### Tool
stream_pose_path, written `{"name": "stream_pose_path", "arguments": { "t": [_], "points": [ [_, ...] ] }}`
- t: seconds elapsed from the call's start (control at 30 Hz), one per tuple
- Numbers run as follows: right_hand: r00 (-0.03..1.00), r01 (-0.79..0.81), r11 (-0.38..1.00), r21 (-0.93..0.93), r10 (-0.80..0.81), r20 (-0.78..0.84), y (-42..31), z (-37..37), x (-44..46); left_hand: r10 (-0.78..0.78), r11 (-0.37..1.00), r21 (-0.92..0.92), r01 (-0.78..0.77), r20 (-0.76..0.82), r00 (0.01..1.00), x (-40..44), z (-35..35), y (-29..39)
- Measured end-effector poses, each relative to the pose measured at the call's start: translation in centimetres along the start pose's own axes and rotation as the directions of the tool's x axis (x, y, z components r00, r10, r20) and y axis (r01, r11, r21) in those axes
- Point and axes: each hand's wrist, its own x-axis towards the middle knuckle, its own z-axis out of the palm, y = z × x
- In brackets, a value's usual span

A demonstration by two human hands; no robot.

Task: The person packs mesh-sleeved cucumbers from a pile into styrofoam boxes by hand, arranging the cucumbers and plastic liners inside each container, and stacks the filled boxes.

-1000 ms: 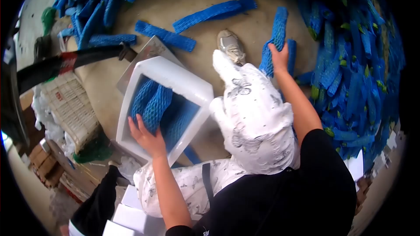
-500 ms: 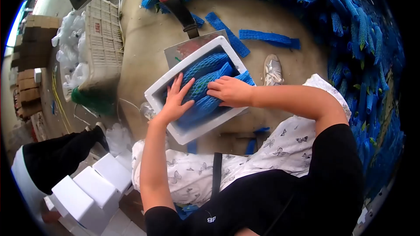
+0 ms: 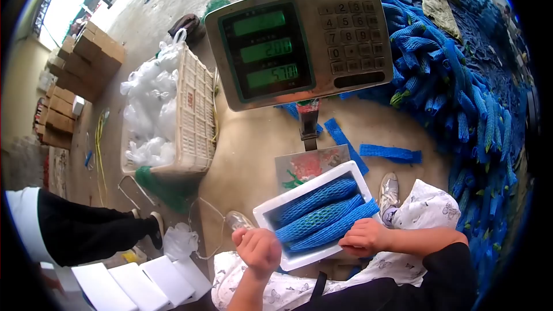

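Right now three nets (image 3: 322,217) are lying side by side in the white box (image 3: 315,259), stretching from near its left edge towards its right edge. They are showing a bright blue, coarse mesh over long, thick shapes; the middle one is letting green through, and the nearest is poking its loose end out over the right edge. The left hand (image 3: 257,247) is holding its fingers folded in a loose fist before the left edge, covering part of it; whether it is touching the box is hard to tell. The right hand (image 3: 364,237) is bending its fingers at the near right corner, and I cannot tell whether it is gripping anything, since its fingertips are turning out of sight. Beyond the box, the scale's plate (image 3: 288,173) is showing only in part, the box hiding its near side. The scale's head (image 3: 299,46) is glowing green, its top figures too faint to read, and is blocking the floor behind. At the left, a person in black trousers (image 3: 98,224) is being cut off above the waist.
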Motion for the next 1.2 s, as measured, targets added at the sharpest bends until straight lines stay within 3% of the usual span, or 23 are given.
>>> {"name": "stream_pose_path", "arguments": {
  "t": [0.4,0.53,0.6,0.63,0.67,0.7,0.73,0.77,0.83,0.87,0.93,0.97,1.0,1.03,1.1,1.13,1.17,1.2],
  "points": [
    [0.987,-0.109,0.991,0.081,0.098,0.126,1.4,0.5,-0.8,0.014,0.998,-0.067,-0.008,0.093,0.996,0.6,2.4,0.1],
    [0.99,-0.093,0.996,0.015,0.091,0.104,2.0,0.6,-1.4,0.008,0.994,-0.106,0.007,0.141,0.99,-0.8,3.9,0.3],
    [0.989,-0.056,0.988,-0.144,0.074,0.125,1.5,-1.2,-2.2,-0.013,0.983,-0.171,0.074,0.33,0.944,-2.5,6.6,1.1],
    [0.995,-0.073,0.944,-0.322,0.092,0.044,0.9,-3.7,-2.2,0.033,0.976,-0.208,0.071,0.457,0.889,-4.1,8.5,1.1],
    [0.967,-0.221,0.896,-0.386,0.15,-0.205,-0.1,-6.9,-2.6,0.031,0.991,-0.125,0.054,0.592,0.805,-5.3,10.0,1.3],
    [0.857,-0.417,0.801,-0.43,0.19,-0.479,-1.7,-10.5,-4.2,0.041,0.998,-0.056,-0.001,0.714,0.699,-6.5,11.1,1.5],
    [0.68,-0.59,0.707,-0.391,0.173,-0.713,-3.2,-13.4,-7.2,0.065,0.997,-0.023,-0.068,0.697,0.714,-8.0,11.8,1.4],
    [0.417,-0.723,0.667,-0.177,0.218,-0.882,-4.4,-15.2,-11.1,0.091,0.991,0.014,-0.134,0.664,0.742,-9.1,12.4,1.2],
    [-0.06,-0.762,0.626,0.163,0.182,-0.982,-3.7,-15.3,-23.5,0.146,0.956,0.106,-0.273,0.635,0.759,-10.0,13.0,2.2],
    [-0.163,-0.867,0.427,0.256,0.241,-0.957,-3.2,-13.4,-29.7,0.141,0.939,0.156,-0.307,0.638,0.757,-10.4,13.6,2.5],
    [-0.355,-0.924,-0.013,0.381,0.392,-0.848,-0.1,-4.0,-43.7,0.106,0.915,0.247,-0.32,0.619,0.778,-11.0,14.4,2.4],
    [-0.507,-0.858,-0.26,0.443,0.57,-0.647,1.8,1.6,-48.3,0.083,0.909,0.283,-0.307,0.598,0.797,-10.9,14.9,2.2],
    [-0.581,-0.777,-0.336,0.532,0.708,-0.401,2.6,5.0,-49.4,0.08,0.911,0.278,-0.305,0.606,0.791,-10.7,15.2,3.1],
    [-0.613,-0.745,-0.389,0.542,0.719,-0.328,4.6,9.6,-49.9,0.053,0.92,0.284,-0.269,0.592,0.804,-10.6,15.3,3.7],
    [-0.608,-0.758,-0.379,0.531,0.704,-0.366,8.2,16.2,-49.4,0.155,0.978,0.062,-0.201,0.435,0.887,-10.7,15.1,4.8],
    [-0.669,-0.708,-0.49,0.509,0.695,-0.261,9.6,16.5,-48.2,0.112,0.994,-0.034,-0.107,0.4,0.91,-11.3,14.5,4.2],
    [-0.723,-0.652,-0.595,0.47,0.674,-0.151,11.0,16.8,-46.8,-0.277,0.961,0.113,0.253,0.436,0.856,-12.2,12.8,3.9],
    [-0.796,-0.59,-0.646,0.484,0.566,-0.216,12.8,17.1,-46.4,-0.238,0.964,0.19,0.186,0.306,0.922,-12.7,12.1,3.0]
  ]
}}
